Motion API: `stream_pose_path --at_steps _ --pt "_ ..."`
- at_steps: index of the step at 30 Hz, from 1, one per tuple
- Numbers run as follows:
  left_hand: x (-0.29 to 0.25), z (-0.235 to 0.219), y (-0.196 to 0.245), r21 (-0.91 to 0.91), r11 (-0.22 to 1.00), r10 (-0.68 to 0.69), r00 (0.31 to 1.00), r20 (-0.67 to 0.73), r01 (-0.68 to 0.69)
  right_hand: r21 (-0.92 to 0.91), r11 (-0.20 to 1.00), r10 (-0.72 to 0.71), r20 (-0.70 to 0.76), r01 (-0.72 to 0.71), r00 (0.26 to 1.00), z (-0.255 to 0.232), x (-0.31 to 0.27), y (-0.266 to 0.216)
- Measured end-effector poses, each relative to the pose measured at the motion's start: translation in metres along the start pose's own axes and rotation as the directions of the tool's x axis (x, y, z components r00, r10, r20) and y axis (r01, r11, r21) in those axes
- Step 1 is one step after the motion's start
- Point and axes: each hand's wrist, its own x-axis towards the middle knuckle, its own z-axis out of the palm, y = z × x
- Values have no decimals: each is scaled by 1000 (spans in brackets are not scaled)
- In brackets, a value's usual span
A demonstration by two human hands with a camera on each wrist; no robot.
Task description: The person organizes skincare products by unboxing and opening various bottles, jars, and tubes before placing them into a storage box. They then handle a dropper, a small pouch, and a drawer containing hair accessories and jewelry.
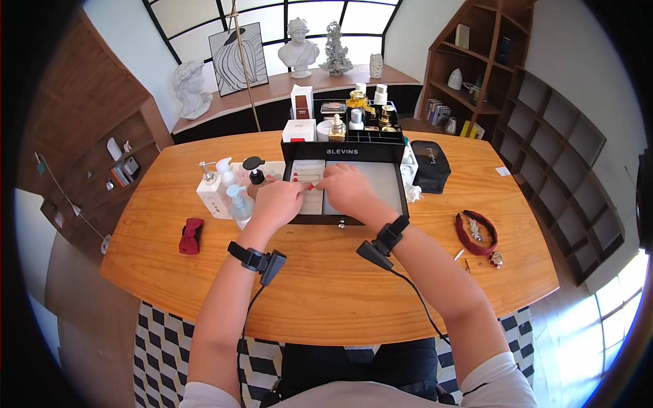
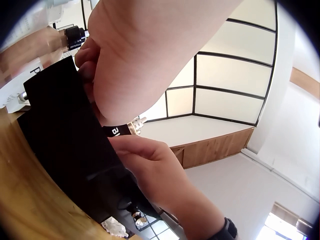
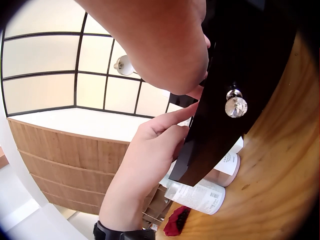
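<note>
A black organizer (image 1: 343, 152) marked "BLEVINS" has its drawer (image 1: 367, 178) pulled out, with a crystal knob (image 3: 236, 107) on the front. In the drawer's left compartment lies a thin piece of jewelry with small red beads (image 1: 296, 179). My left hand (image 1: 279, 202) reaches over the drawer's front from the left and pinches the jewelry at a red bit (image 1: 311, 187). Opposite it, my right hand (image 1: 348, 190) pinches the same piece, its fingertips close to the left ones. In both wrist views the drawer front hides the fingertips.
Pump bottles (image 1: 254, 171) and a white box (image 1: 213, 197) stand left of the drawer. Cosmetics (image 1: 356, 119) fill the organizer's top. A dark red bow (image 1: 191, 236) lies at left. A black mesh bag (image 1: 430, 166), a red headband (image 1: 469, 238) and small accessories lie at right.
</note>
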Motion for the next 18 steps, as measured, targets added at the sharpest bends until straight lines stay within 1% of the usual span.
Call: stream_pose_path --at_steps 1,4,7,9,10,13,14,16,17,18 --pt "0 2 0 36 999 8 1000 -3 -8 14 1000 3 -7 -3 1000 -1 0 -1" --pt "-1 3 1 42 999 9 1000 -8 -9 97 991 82 61 -88 995 -6 -2 -4" --pt "-2 2 3 26 1000 -18 1000 23 18 66 993 88 92 -95 992 -9 -4 -6" --pt "-4 -1 6 1 1000 -27 1000 -1 27 81 995 56 -23 -54 998 -2 -9 -1" --pt "-5 -3 7 -12 999 -33 999 -13 33 85 996 39 -80 -32 996 -5 -11 -2" --pt "-14 -10 12 -59 996 -83 983 -165 74 240 971 62 -296 12 953 -27 -24 9" --pt "-21 -12 15 -99 995 -57 965 -257 33 304 952 72 -310 28 948 -45 -34 10" --pt "-38 -15 24 -172 983 -20 904 -426 -60 432 901 104 -326 51 940 -99 -66 11" --pt "-50 -14 28 -248 965 -41 885 -464 -85 522 852 172 -214 -36 962 -124 -87 14" --pt "-63 -10 32 -327 938 -67 864 -499 -116 593 794 232 -93 -133 968 -143 -108 21"
